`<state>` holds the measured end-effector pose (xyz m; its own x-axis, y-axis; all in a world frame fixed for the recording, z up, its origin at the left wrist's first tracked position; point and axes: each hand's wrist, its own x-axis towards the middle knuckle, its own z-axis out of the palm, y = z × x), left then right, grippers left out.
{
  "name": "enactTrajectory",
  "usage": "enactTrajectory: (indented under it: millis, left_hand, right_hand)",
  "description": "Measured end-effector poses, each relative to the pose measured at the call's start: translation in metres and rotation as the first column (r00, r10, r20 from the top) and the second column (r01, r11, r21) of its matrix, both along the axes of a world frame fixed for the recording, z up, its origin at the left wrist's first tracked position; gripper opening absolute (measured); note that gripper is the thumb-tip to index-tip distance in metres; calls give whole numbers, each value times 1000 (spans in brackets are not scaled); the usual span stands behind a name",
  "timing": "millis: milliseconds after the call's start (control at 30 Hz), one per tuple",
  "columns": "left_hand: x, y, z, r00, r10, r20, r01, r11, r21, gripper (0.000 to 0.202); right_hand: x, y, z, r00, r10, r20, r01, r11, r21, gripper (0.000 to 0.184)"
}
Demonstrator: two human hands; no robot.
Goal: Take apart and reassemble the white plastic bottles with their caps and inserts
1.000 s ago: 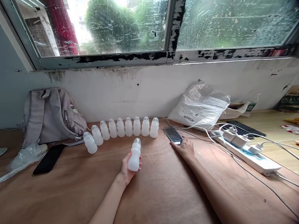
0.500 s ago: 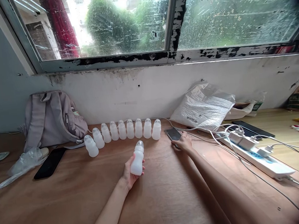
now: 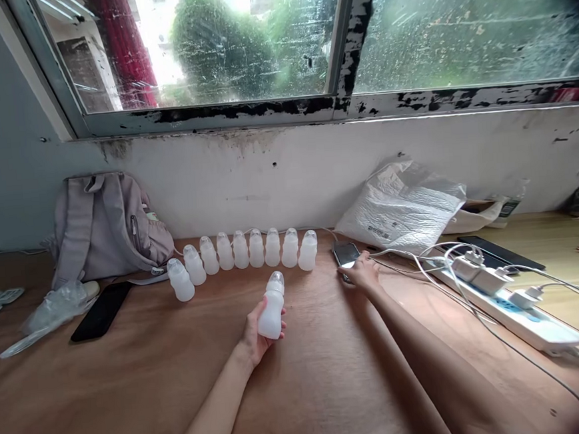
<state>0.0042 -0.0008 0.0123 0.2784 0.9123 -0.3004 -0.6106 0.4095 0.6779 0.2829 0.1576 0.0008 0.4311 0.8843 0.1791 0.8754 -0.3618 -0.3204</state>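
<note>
My left hand (image 3: 259, 330) is wrapped round a frosted white baby bottle (image 3: 271, 309) with a clear cap, tilted slightly to the right above the table. Behind it, several matching baby bottles (image 3: 256, 250) stand upright in a curved row. To the right of that row, my right hand (image 3: 364, 272) grips the near edge of a dark smartphone (image 3: 345, 254) at the table surface. A bright reflection shows on the phone's screen, and the fingers cover its near right corner.
A grey backpack (image 3: 100, 225), a black phone (image 3: 101, 312) and a crumpled plastic bag (image 3: 59, 309) lie at the left. On the right are a white power strip (image 3: 533, 321) with chargers and loose cables, a silvery plastic mailer (image 3: 403, 201) and a dark flat device (image 3: 503, 252).
The view has shifted slightly, so most things appear a little further right. The phone under my right hand shows a brighter reflection. My left hand still holds the bottle.
</note>
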Motion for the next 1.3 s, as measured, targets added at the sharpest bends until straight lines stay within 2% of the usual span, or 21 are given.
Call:
enactTrajectory:
  millis: [233, 700, 1033, 1100, 1200, 1300]
  left_hand:
    - [0, -1, 2, 1000, -1, -21, 1, 1000, -11, 39]
    - [0, 0, 3, 999, -12, -30, 12, 1000, -14, 38]
    - [0, -1, 2, 999, -14, -32, 14, 1000, 6, 40]
    - [0, -1, 2, 999, -12, -31, 12, 1000, 10, 41]
    - [0, -1, 3, 999, -7, -32, 7, 1000, 3, 40]
    - [1, -1, 4, 999, -6, -39, 6, 1000, 6, 38]
  right_hand:
    - [-3, -1, 0, 999, -1, 47, 3, 1000, -28, 77]
    - [4, -1, -5, 1000, 13, -11, -12, 999, 50, 77]
    - [1, -10, 1, 999, -39, -32, 39, 999, 5, 79]
    - [2, -11, 1, 999, -45, -28, 46, 998, 42, 78]
    - [-2, -19, 0, 999, -23, 24, 19, 984, 178, 72]
    - [-17, -39, -6, 989, 89, 122, -123, 940, 319, 58]
